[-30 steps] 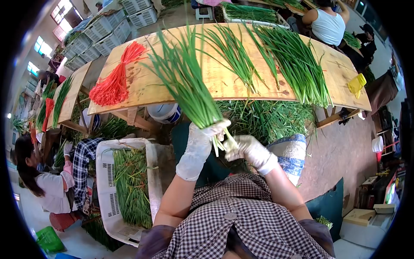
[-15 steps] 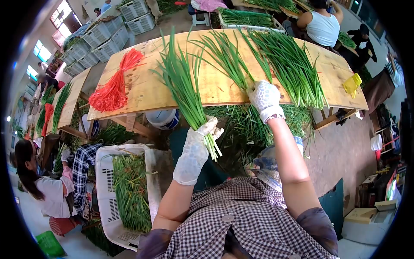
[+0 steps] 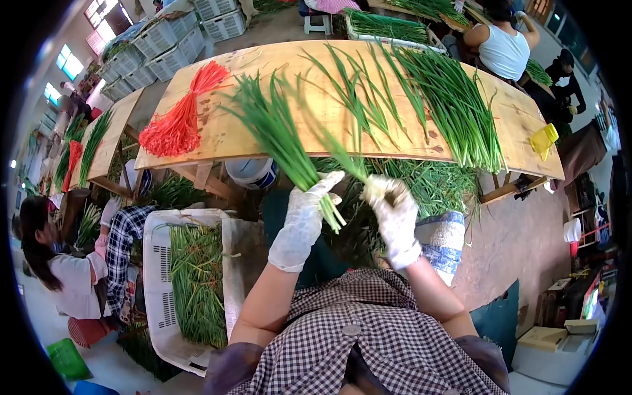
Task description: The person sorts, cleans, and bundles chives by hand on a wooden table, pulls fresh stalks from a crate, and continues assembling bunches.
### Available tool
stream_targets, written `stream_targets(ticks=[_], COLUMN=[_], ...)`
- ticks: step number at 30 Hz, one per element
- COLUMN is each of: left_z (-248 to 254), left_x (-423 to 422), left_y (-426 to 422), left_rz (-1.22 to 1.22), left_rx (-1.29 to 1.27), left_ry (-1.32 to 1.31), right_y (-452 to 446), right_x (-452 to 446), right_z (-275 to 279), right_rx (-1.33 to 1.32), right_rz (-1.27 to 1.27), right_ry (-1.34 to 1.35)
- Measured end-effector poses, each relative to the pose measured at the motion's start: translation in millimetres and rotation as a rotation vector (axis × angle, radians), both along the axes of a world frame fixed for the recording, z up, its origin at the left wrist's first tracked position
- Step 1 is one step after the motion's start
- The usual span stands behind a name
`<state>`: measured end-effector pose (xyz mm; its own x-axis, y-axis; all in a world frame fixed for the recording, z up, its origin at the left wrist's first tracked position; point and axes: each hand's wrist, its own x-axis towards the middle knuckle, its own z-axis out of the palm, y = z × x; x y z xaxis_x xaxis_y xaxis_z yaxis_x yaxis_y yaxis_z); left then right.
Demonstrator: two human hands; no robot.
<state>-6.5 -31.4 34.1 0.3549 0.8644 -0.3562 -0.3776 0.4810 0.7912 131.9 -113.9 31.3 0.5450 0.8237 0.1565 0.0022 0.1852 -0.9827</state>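
Observation:
My gloved left hand (image 3: 305, 217) is closed round a bunch of garlic chives (image 3: 280, 141), white cut ends sticking out below the fist and green leaves reaching over the table edge. To its right, my gloved right hand (image 3: 393, 214) pinches a few chive stalks (image 3: 347, 158), blurred by motion, in front of the table. Beyond it some loose chives (image 3: 362, 99) lie spread on the wooden table (image 3: 260, 59). A large pile of chives (image 3: 454, 108) rests further right, stems toward me. On the table's left side is a bundle of red ties (image 3: 174, 128).
A white crate (image 3: 158, 263) of chives stands at my lower left, near a seated co-worker (image 3: 66, 263). Beneath the table are a white bucket (image 3: 252, 172) and scattered green leaves (image 3: 428, 187). A yellow object (image 3: 544, 139) sits at the table's right end.
My right hand has come back from the table toward my body, now with a few stalks in it. Some chives lie loose where it was. The left hand still grips its bunch.

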Motion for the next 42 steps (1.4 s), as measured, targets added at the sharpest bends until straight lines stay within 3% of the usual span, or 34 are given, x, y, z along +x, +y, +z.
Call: stream_targets(ticks=[2, 4, 6, 8, 9, 13, 15, 16, 18, 19, 20, 22, 23, 24, 27, 28, 30, 31, 33, 37, 40, 42], left_z=[-8, -14, -12, -11, -15, -14, -10, -11, -16, -12, -12, -9, -6, -5, -2, 1, -1, -2, -12, -24, -23, -17], left_x=[7, 9, 8, 9, 9, 11, 8, 5, 0, -3, -6, -4, -3, 0, 14, 16, 12, 8, 5, 8, 9, 15], left_y=[-1, 1, 0, -3, -4, -3, 0, 3, 11, 14, 17, 17, 17, 12, 0, -3, -5, -6, -6, -5, -13, -19], left_rz=[0.012, 0.052, 0.114, 0.125, 0.099, 0.137, 0.203, 0.204, 0.27, 0.294, 0.299, 0.272, 0.271, 0.261, 0.236, 0.216, 0.207, 0.188, 0.138, 0.125, 0.058, 0.085], left_rx=[0.017, 0.006, 0.015, 0.008, 0.049, 0.092, 0.096, 0.094, 0.158, 0.166, 0.169, 0.183, 0.183, 0.166, 0.154, 0.141, 0.164, 0.141, 0.107, 0.026, 0.135, 0.135], left_ry=[-0.005, -0.042, 0.106, 0.115, 0.123, 0.162, 0.162, 0.163, 0.14, 0.144, 0.162, 0.16, 0.16, 0.167, 0.168, 0.188, 0.132, 0.132, 0.12, 0.144, 0.143, 0.196], right_y=[-15, -19, -20, -12, -4, 1, -5, -11, -25, -30, -37, -35, -32, -28, -12, -5, -1, -2, -5, -9, 1, 6], right_x=[-16, -12, 1, 7, 3, -6, -12, -11, -3, 5, 25, 17, 17, 10, -2, -4, -4, -2, 3, -1, -5, -6], right_z=[-22, -38, -38, -15, -20, -20, -24, -29, -38, -18, -59, -36, -29, -30, -8, -23, -17, -14, -11, -14, -16, -26], right_rx=[0.002, -0.121, -0.015, -0.22, -0.199, -0.268, -0.109, -0.185, -0.405, -0.705, -0.689, -0.55, -0.637, -0.337, -0.239, -0.233, -0.29, -0.292, -0.354, -0.391, -0.283, -0.205], right_rz=[0.151, 0.244, 0.294, 0.274, 0.225, 0.224, 0.081, 0.028, 0.135, 0.374, 0.544, 0.151, 0.197, 0.069, 0.138, 0.149, 0.239, 0.244, 0.421, 0.476, 0.327, 0.262], right_ry=[0.216, 0.146, 0.347, 0.293, -0.036, 0.031, -0.189, -0.43, -0.723, -0.906, -1.167, -0.847, -0.847, -0.644, -0.601, -0.447, 0.186, 0.187, 0.475, 0.549, 0.427, 0.488])
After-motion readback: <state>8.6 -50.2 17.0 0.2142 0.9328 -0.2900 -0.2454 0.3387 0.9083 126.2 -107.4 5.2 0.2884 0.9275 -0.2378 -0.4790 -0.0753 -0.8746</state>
